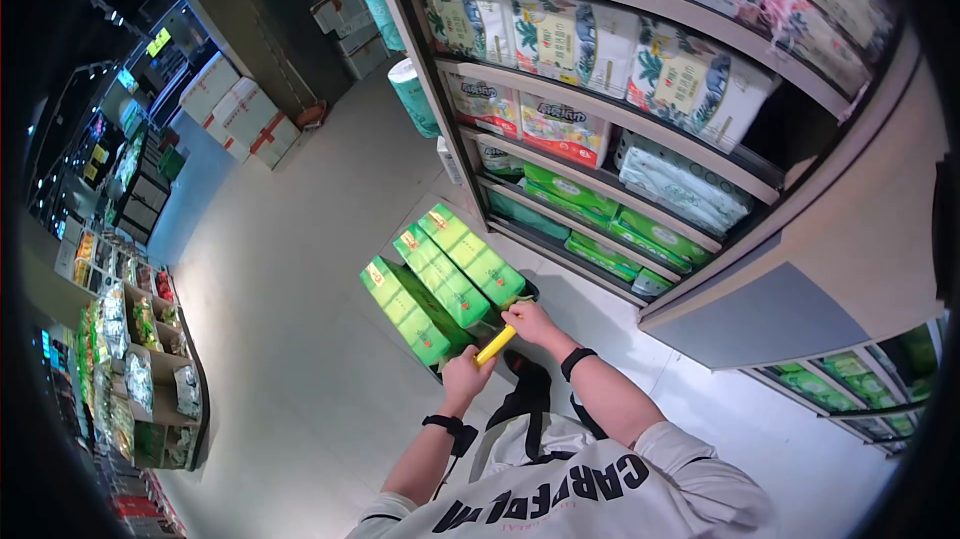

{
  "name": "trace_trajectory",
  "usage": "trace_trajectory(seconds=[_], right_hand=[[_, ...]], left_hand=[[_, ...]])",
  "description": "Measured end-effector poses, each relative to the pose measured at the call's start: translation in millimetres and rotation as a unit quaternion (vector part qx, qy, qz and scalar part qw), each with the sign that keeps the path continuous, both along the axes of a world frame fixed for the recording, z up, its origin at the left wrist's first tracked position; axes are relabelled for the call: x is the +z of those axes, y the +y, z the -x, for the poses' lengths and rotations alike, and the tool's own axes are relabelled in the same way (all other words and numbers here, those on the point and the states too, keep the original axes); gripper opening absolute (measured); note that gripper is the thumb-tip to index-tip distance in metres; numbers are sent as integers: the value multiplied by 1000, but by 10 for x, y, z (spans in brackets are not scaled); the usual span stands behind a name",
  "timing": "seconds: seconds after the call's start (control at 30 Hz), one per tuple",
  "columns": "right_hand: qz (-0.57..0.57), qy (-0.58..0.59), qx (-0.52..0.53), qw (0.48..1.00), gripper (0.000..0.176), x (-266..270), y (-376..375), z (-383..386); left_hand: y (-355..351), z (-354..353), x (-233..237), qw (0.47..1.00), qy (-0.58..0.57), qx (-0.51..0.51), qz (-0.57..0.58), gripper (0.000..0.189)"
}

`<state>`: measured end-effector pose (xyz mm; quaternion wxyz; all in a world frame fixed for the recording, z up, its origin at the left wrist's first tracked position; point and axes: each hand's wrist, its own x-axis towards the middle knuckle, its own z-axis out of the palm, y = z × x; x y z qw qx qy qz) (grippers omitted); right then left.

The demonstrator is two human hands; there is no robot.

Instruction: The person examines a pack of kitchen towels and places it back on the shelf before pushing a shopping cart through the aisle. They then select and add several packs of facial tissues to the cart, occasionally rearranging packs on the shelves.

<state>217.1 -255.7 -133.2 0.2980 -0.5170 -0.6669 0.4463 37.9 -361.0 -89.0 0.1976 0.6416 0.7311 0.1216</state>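
Observation:
My left hand [467, 375] is closed around the left end of a yellow handle [496, 344]. Around its right end my right hand [532, 323] is closed too. Just beyond the handle sit several green tissue packs [445, 264] in long rows, low over the floor, with a gap between the left row and the others. A dark edge of what carries them shows at the near right corner; the rest of that carrier is hidden under the packs. Both wrists wear black bands.
Shelves [600, 89] with packs of paper tissue rise on the right. White cartons [240, 111] stand by a pillar at the back left, near a broom [312, 115]. A curved display of packaged goods [145, 369] lines the left side. Pale floor [285, 339] lies between.

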Motion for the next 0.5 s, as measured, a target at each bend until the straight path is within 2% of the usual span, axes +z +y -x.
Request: trace_trajectory(seconds=[0.2,0.33,0.4,0.47,0.5], right_hand=[[-43,21,-86,995,27,-98,-599,-32],[-55,64,-116,990,24,-84,-1229,-95],[-49,78,-116,989,23,-38,-1600,-140],[44,94,-116,988,23,61,-1979,-210],[28,94,-134,986,23,64,-2177,-197]], left_hand=[[-404,-31,0,999,28,-35,-16,48],[-863,-35,183,998,39,-57,-2,47],[-1092,28,209,994,55,-96,-22,48],[-1308,93,152,989,55,-134,-24,48],[-1410,147,134,987,48,-153,-19,48]])
